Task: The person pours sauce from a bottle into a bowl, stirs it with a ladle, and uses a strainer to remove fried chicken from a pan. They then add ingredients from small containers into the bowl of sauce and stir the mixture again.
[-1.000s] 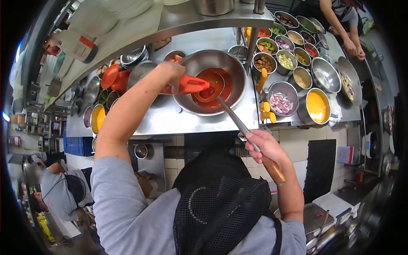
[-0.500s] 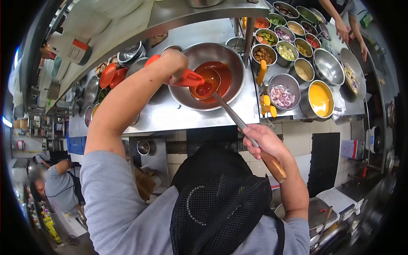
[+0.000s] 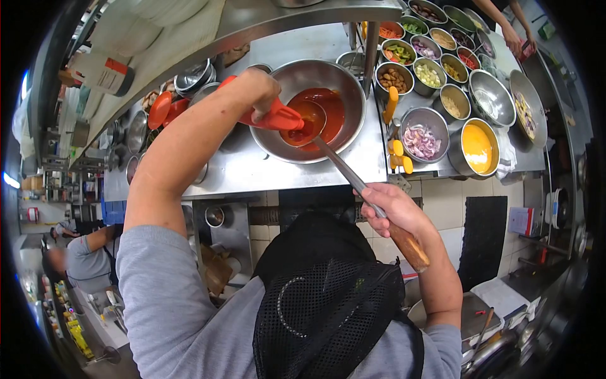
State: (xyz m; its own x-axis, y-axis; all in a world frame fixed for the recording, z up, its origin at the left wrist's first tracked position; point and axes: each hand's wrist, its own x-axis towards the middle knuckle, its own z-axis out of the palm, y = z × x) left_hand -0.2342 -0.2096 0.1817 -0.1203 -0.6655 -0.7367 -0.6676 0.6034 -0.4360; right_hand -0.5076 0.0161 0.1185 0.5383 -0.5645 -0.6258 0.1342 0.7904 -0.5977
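My left hand [image 3: 257, 90] is closed around a red plastic bottle [image 3: 279, 118], tipped so its mouth points down into a ladle. That ladle [image 3: 348, 174] has a long metal shaft and a wooden handle end, with my right hand [image 3: 392, 208] wrapped round the handle. Red liquid lies in the ladle's bowl, which sits low inside a wide metal bowl [image 3: 355, 107]. Red sauce [image 3: 334, 112] covers the bottom of this bowl around the ladle. My fingers hide part of the bottle.
To the right stand several metal pots of cut vegetables, a pot of sliced onions [image 3: 421, 140] and a pot of yellow liquid [image 3: 476, 148]. A metal shelf [image 3: 303, 24] overhangs the counter [image 3: 303, 178]. A co-worker's hands [image 3: 514, 43] are at far right; another person [image 3: 91, 262] is at left.
My hands, the bottle and the ladle are nearly where they were. The co-worker's hands at the far right have moved closer together, and the person at left has shifted.
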